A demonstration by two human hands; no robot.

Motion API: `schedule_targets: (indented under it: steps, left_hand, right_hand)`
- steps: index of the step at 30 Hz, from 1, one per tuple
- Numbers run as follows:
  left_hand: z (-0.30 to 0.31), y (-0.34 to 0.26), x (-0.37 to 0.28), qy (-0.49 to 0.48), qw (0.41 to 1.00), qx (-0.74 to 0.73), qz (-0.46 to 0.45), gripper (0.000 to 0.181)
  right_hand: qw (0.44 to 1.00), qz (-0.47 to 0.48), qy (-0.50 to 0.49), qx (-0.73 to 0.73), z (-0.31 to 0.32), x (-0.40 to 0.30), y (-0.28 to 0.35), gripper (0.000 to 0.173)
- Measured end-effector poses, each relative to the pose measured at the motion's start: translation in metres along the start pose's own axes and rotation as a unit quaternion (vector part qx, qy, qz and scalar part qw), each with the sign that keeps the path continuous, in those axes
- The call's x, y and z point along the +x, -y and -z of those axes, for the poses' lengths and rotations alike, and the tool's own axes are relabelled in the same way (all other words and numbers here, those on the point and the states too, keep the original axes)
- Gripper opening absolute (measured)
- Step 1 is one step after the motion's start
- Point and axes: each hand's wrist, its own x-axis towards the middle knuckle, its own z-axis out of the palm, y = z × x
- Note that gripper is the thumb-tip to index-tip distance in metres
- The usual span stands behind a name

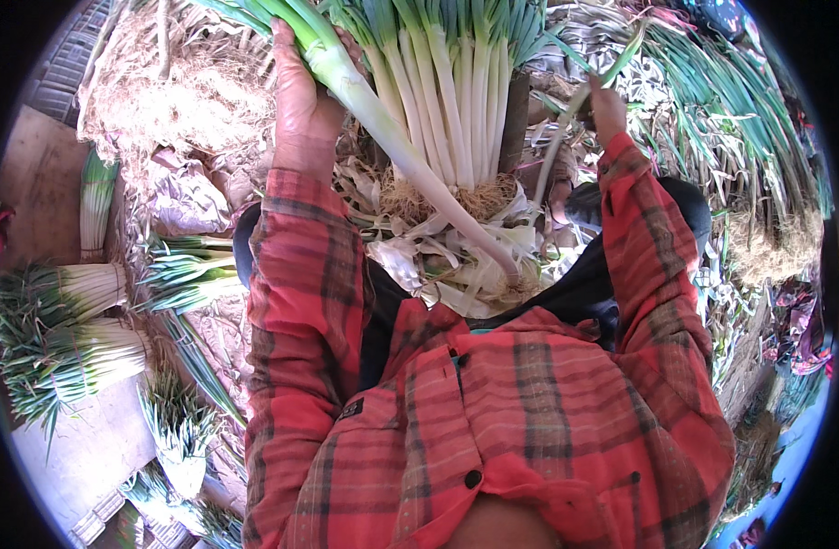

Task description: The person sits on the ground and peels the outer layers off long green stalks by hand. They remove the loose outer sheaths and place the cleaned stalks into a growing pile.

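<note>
My left hand (306, 103) is closed around the upper part of a thick leek-like green onion (399, 147), which slants down to the right, its rooted end low before my lap. My right hand (606, 110), raised at the upper right, grips a thin, pale peeled leaf (560, 134) that hangs down apart from the stalk. Between my hands stands a row of green onions (454, 117) with white stems, upright on their roots (485, 195). Peeled skins (454, 267) lie below them, in front of my lap.
Tied green onion bundles (100, 350) lie at the left, near a wooden board (38, 178). Loose green onions (200, 274) rest beside my left arm. A large pile of unpeeled ones (742, 117) fills the upper right. Dry roots (179, 89) are heaped at the upper left.
</note>
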Motion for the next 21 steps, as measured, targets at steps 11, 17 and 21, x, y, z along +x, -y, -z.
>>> schedule_targets:
  steps: [11, 17, 21]
  left_hand:
    - [0.001, 0.009, -0.006, -0.104, 0.989, 0.107, -0.024, 0.043]
    - [0.003, 0.006, -0.018, -0.088, 0.981, 0.167, -0.037, 0.034]
    - [-0.007, 0.0, -0.023, -0.131, 0.981, 0.14, -0.017, 0.031]
  right_hand:
    - [0.882, 0.38, 0.124, 0.248, -0.124, -0.186, 0.153, 0.028]
    - [0.904, 0.272, 0.213, 0.253, -0.127, -0.194, 0.154, 0.019]
    - [0.858, 0.395, 0.281, 0.169, -0.133, -0.216, 0.147, 0.015]
